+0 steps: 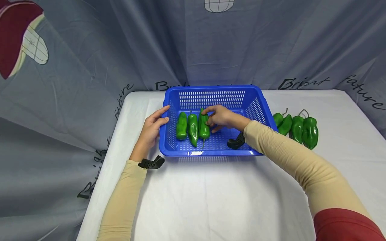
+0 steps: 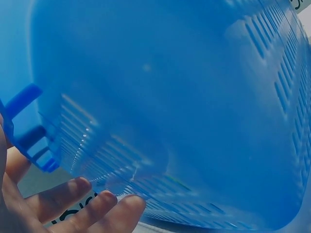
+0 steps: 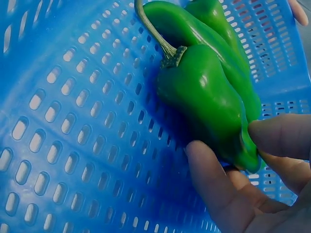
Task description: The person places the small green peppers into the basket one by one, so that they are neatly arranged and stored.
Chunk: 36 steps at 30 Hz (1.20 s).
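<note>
A blue plastic basket [image 1: 208,153] with slotted walls sits on the white-covered table. Inside lie three green peppers, side by side: a left one [image 1: 181,126], a middle one [image 1: 193,130] and a right one [image 1: 203,126]. My right hand [image 1: 222,117] reaches into the basket and holds the right pepper near its tip; in the right wrist view its fingers [image 3: 221,187] lie on both sides of that pepper [image 3: 201,92], whose stem points away. My left hand [image 1: 152,129] grips the basket's left rim, with several fingers [image 2: 114,211] under the outer wall in the left wrist view.
Several more green peppers [image 1: 310,133] lie on the white tablecloth [image 1: 223,194] to the right of the basket, partly hidden by the basket and right arm. A grey printed curtain [image 1: 156,43] hangs behind and to the left of the table.
</note>
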{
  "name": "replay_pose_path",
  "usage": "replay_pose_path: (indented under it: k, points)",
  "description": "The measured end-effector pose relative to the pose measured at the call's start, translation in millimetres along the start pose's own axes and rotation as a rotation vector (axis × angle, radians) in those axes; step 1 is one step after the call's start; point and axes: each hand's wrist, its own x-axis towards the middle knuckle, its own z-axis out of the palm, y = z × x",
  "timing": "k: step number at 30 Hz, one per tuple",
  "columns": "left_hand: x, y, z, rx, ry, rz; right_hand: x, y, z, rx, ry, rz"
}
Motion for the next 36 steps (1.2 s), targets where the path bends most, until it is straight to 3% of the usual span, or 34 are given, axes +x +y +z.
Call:
replay_pose_path:
  k: [21,26,36]
  points:
    - [-0.4,-0.9,6.9,-0.010,-0.017,-0.004,-10.2,4,-14,-0.032,0.023,-0.014]
    - [-0.5,-0.5,7.5,-0.004,-0.011,-0.005,-21.3,0,-35,-0.068,0.070,-0.025]
    - [-1.9,-0.2,1.0,0.015,-0.001,-0.008,-63.8,0,-103,-0.072,0.197,-0.020]
